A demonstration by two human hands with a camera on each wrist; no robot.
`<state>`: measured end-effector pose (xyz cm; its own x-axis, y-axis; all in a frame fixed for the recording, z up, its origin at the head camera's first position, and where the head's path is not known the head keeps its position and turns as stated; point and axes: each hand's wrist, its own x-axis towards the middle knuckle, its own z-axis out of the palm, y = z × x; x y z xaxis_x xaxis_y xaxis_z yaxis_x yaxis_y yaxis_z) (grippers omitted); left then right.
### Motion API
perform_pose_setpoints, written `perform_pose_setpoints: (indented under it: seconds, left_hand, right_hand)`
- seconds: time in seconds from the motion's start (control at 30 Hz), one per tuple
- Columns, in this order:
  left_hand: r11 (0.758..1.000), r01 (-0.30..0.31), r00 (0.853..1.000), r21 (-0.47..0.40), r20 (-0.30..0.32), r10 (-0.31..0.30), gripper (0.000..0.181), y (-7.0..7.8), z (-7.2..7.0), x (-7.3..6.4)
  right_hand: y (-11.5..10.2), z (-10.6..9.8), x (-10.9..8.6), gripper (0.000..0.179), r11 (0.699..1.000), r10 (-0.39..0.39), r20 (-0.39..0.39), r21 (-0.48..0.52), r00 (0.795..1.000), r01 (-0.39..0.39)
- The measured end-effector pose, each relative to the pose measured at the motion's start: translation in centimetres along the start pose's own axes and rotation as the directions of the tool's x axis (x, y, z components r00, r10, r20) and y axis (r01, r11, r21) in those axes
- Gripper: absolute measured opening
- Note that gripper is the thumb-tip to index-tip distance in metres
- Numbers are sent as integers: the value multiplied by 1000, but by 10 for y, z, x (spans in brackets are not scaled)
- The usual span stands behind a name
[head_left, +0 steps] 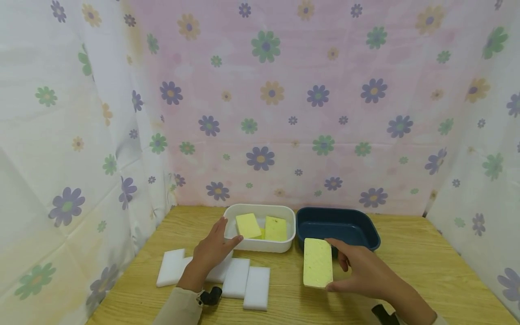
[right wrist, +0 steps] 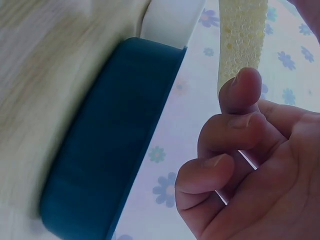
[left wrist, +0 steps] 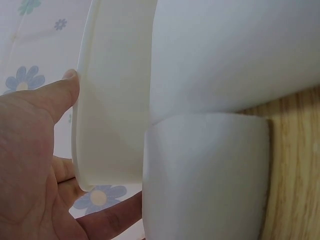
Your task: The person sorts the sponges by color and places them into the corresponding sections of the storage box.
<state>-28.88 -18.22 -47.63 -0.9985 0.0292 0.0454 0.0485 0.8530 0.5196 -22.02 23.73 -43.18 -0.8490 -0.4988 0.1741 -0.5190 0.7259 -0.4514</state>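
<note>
My right hand point(head_left: 361, 270) pinches a yellow rectangular sponge point(head_left: 318, 262) by its right edge, between thumb and fingertips. The sponge is up in front of the dark blue tub point(head_left: 367, 232); its porous side point(right wrist: 242, 37) shows in the right wrist view, the other fingers curled beneath. My left hand point(head_left: 213, 248) is at the left front corner of a white tub point(head_left: 260, 246). Its thumb point(left wrist: 62, 92) touches the tub's rim in the left wrist view, the fingers extended rather straight. Inside the white tub are yellow sponges point(head_left: 248, 225), one mostly hidden under the others.
Several white foam blocks point(head_left: 257, 288) lie in a row on the wooden table point(head_left: 410, 262), partly under my left forearm. The two tubs stand side by side before a flowered cloth point(head_left: 284, 135), which also hangs at both sides.
</note>
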Motion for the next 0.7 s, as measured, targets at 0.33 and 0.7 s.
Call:
perform_pose_setpoints:
  seconds: [0.33, 0.7]
  left_hand:
    - [1000, -3, 1000, 9, -5, 3, 96, -5, 3, 0]
    - [1000, -19, 1000, 22, -13, 20, 97, -6, 5, 4]
  right_hand:
    - [-8, -1, 25, 103, 999, 21, -20, -48, 1000, -22]
    - [-11, 2, 52, 104, 998, 44, -54, -40, 998, -46]
